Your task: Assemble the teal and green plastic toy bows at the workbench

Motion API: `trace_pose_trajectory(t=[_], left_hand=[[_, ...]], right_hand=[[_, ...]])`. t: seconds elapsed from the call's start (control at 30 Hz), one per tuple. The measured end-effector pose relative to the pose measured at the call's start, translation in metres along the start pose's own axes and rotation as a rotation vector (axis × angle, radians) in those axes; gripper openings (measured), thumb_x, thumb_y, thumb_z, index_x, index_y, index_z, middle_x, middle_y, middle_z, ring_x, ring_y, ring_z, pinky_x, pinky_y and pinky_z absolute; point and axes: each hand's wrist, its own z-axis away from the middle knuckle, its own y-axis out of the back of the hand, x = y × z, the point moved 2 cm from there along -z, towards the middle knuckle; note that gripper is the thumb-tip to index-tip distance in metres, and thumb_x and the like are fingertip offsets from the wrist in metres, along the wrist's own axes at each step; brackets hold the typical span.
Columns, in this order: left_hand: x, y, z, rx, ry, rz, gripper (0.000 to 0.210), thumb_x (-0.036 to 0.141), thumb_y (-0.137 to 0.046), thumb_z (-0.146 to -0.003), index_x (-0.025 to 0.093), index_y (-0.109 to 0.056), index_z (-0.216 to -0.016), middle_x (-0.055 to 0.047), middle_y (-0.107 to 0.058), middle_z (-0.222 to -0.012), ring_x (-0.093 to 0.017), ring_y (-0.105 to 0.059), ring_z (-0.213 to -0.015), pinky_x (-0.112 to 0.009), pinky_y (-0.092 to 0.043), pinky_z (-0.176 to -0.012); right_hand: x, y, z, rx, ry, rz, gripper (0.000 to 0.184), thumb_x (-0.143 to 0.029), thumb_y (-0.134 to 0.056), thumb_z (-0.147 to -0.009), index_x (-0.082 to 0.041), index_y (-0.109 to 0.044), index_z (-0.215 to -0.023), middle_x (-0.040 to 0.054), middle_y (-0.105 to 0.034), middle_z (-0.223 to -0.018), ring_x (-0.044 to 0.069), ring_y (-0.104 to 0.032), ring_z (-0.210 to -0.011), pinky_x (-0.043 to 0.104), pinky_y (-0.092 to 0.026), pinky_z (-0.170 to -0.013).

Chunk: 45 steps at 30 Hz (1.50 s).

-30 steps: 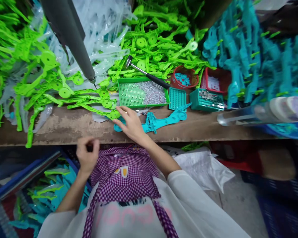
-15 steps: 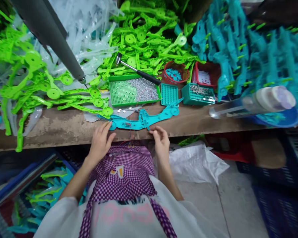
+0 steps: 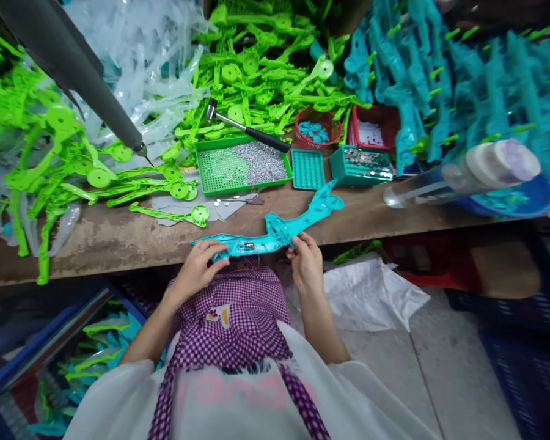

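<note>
A long teal plastic shell half, shaped like a toy bow, is at the bench's front edge, its ribbed inner side facing up. Small metal cells or contacts sit in its left half, and thin red wires trail below it. My left hand grips the left end between thumb and fingers. With thumb and fingertips, my right hand pinches the lower edge right of the middle grip. Just behind lies a lime green shell part on a grey cloth, beside a small screwdriver.
A hanging electric screwdriver points down at left. Behind are a green tray of screws, a hammer, teal boxes, red baskets and a bottle. Piles of lime and teal parts line the back.
The teal shell has moved toward me and to the right, apart from the lime part it overlapped. Both hands moved with it, the right hand now pinching its edge more firmly.
</note>
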Motion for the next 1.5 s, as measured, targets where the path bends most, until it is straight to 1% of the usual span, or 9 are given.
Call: trace_pose_trajectory(t=[0.23, 0.37, 0.5, 0.63, 0.77, 1.03, 1.17, 1.33, 1.5], left_hand=[[-0.004, 0.014, 0.019, 0.045, -0.03, 0.006, 0.021, 0.032, -0.062, -0.091, 0.024, -0.069, -0.109, -0.008, -0.067, -0.111, -0.021, -0.064, -0.106, -0.041, -0.053, -0.094], [-0.002, 0.016, 0.02, 0.201, 0.02, 0.043, 0.02, 0.031, -0.063, -0.09, 0.024, -0.07, -0.107, -0.008, -0.067, -0.111, -0.02, -0.065, -0.105, -0.039, -0.054, -0.094], [-0.004, 0.014, 0.01, 0.304, 0.22, 0.277, 0.027, 0.039, -0.064, -0.088, 0.021, -0.068, -0.108, -0.009, -0.069, -0.109, -0.021, -0.066, -0.102, -0.039, -0.053, -0.093], [0.014, -0.014, -0.011, -0.023, 0.418, 1.025, 0.072, 0.068, -0.06, -0.081, 0.021, -0.05, -0.134, -0.019, -0.065, -0.125, -0.026, -0.068, -0.104, -0.042, -0.054, -0.088], [0.041, -0.039, -0.054, -0.282, 0.499, 1.45, 0.097, 0.092, -0.02, -0.073, 0.018, -0.056, -0.126, -0.018, -0.066, -0.124, -0.032, -0.061, -0.12, -0.049, -0.049, -0.098], [0.044, -0.008, -0.12, 0.158, 0.413, 1.253, 0.059, 0.053, -0.015, -0.101, 0.02, -0.064, -0.107, -0.008, -0.07, -0.107, -0.024, -0.064, -0.11, -0.049, -0.054, -0.091], [0.039, 0.02, -0.062, 0.564, 0.271, 0.944, 0.037, 0.052, -0.045, -0.095, 0.024, -0.069, -0.095, -0.004, -0.07, -0.099, -0.018, -0.066, -0.098, -0.036, -0.056, -0.084], [0.026, 0.033, 0.024, 0.55, 0.403, 0.89, 0.029, 0.048, -0.067, -0.084, 0.019, -0.075, -0.082, -0.003, -0.066, -0.083, -0.007, -0.058, -0.054, -0.019, -0.046, -0.045], [0.026, 0.043, 0.033, 0.729, 0.57, 1.091, 0.03, 0.045, -0.086, -0.065, 0.021, -0.07, -0.074, 0.002, -0.067, -0.071, -0.007, -0.064, -0.055, -0.012, -0.052, -0.046]], right_hand=[[0.006, -0.005, 0.028, 0.045, 0.102, -0.041, 0.026, -0.029, -0.069, -0.067, -0.023, -0.055, -0.088, -0.0039, -0.063, -0.082, 0.01, -0.061, -0.072, 0.025, -0.056, -0.064], [-0.047, 0.005, 0.004, 0.097, 0.475, 0.029, 0.019, -0.028, -0.065, -0.073, -0.024, -0.061, -0.092, -0.0037, -0.063, -0.084, 0.01, -0.061, -0.07, 0.023, -0.053, -0.063], [-0.113, -0.014, -0.018, -0.098, 0.729, 0.276, 0.025, -0.037, -0.065, -0.081, -0.028, -0.068, -0.105, -0.0002, -0.069, -0.097, 0.017, -0.066, -0.09, 0.034, -0.054, -0.082], [-0.141, -0.065, -0.002, -0.449, 0.801, 0.539, 0.025, -0.045, -0.062, -0.087, -0.029, -0.071, -0.103, 0.0006, -0.07, -0.099, 0.02, -0.065, -0.099, 0.039, -0.052, -0.092], [-0.138, -0.104, 0.024, -0.817, 0.766, 0.606, 0.028, -0.048, -0.059, -0.088, -0.028, -0.073, -0.102, 0.0006, -0.07, -0.099, 0.019, -0.064, -0.097, 0.038, -0.052, -0.091], [-0.15, -0.095, 0.012, -0.941, 0.742, 0.644, 0.024, -0.041, -0.059, -0.09, -0.028, -0.073, -0.103, 0.0007, -0.07, -0.099, 0.019, -0.063, -0.096, 0.037, -0.05, -0.092], [-0.139, -0.091, -0.029, -0.896, 0.803, 0.752, 0.021, -0.034, -0.056, -0.091, -0.029, -0.072, -0.105, 0.0004, -0.069, -0.099, 0.019, -0.062, -0.098, 0.038, -0.049, -0.094], [-0.088, -0.105, -0.058, -1.143, 0.753, 0.979, 0.026, -0.027, -0.054, -0.091, -0.028, -0.07, -0.111, 0.0027, -0.068, -0.099, 0.018, -0.062, -0.092, 0.037, -0.05, -0.087], [-0.046, -0.13, -0.06, -1.344, 0.751, 1.168, 0.021, -0.019, -0.059, -0.087, -0.027, -0.073, -0.1, 0.0028, -0.071, -0.099, 0.017, -0.063, -0.091, 0.035, -0.05, -0.086]])
